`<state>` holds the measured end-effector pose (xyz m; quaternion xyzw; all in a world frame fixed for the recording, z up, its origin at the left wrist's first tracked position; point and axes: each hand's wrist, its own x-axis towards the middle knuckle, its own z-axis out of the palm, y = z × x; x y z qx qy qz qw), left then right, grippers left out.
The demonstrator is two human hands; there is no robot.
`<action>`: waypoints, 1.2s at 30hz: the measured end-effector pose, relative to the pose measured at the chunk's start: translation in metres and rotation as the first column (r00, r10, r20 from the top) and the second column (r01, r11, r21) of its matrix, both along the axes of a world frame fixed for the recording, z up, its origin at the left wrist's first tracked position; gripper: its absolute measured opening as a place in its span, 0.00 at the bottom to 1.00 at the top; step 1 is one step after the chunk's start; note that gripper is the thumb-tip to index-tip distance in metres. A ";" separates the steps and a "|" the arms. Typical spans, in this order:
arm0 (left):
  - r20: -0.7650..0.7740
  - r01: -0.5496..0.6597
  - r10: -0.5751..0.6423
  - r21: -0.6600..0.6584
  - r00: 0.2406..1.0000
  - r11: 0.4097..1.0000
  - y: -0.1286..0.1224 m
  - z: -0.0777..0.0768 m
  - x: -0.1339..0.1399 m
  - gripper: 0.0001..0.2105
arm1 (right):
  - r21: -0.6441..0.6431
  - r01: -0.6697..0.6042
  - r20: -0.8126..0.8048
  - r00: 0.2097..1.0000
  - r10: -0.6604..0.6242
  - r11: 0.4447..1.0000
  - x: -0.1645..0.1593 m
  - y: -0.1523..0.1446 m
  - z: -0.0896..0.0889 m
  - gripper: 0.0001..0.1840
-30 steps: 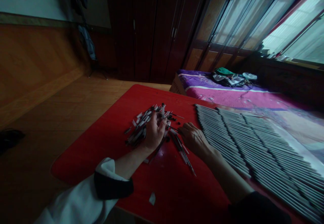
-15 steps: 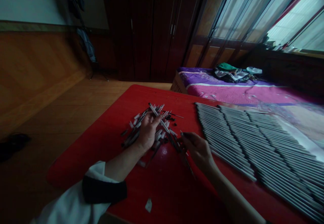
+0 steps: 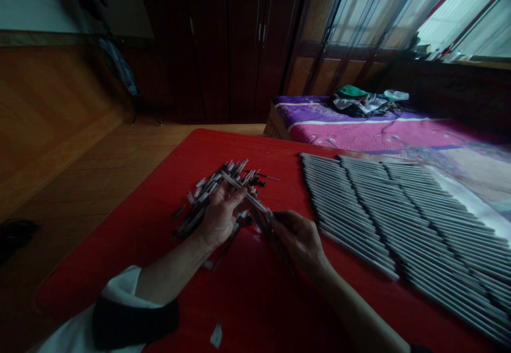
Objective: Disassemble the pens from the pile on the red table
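Observation:
My left hand (image 3: 219,212) is closed around a pale pen barrel (image 3: 254,200), which slants down to the right with the thumb along it. At the barrel's lower end, my right hand (image 3: 297,236) pinches with thumb and fingertips; what lies between them is too small and dark to make out. Behind and under my left hand spreads a loose pile of pen parts (image 3: 192,219), with clear pieces, dark pieces and thin white sticks. Part of the pile is hidden by my hands.
Long rows of pens (image 3: 343,198) lie side by side on the right of the red table (image 3: 151,204). A small pale scrap (image 3: 216,336) lies near the front edge. Beyond stands a bed (image 3: 343,132) with a heap of cloth; a dark wardrobe (image 3: 243,49) is behind.
My right hand has moved in to the lower end of the pen barrel, where there was a gap before. The view has shifted slightly, so everything sits a little further left.

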<state>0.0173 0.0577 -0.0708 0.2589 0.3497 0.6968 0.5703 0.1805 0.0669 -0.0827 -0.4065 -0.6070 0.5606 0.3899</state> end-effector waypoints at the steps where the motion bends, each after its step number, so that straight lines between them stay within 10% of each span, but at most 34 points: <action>1: 0.002 0.003 -0.003 -0.003 1.000 1.000 0.000 0.001 0.000 0.10 | -0.012 0.003 0.001 1.000 -0.003 1.000 -0.001 -0.001 0.001 0.13; 36: -0.105 -0.013 0.007 -0.050 0.994 0.999 -0.012 0.003 0.019 0.10 | -0.040 -0.010 -0.049 0.999 0.008 0.999 0.000 -0.001 0.006 0.11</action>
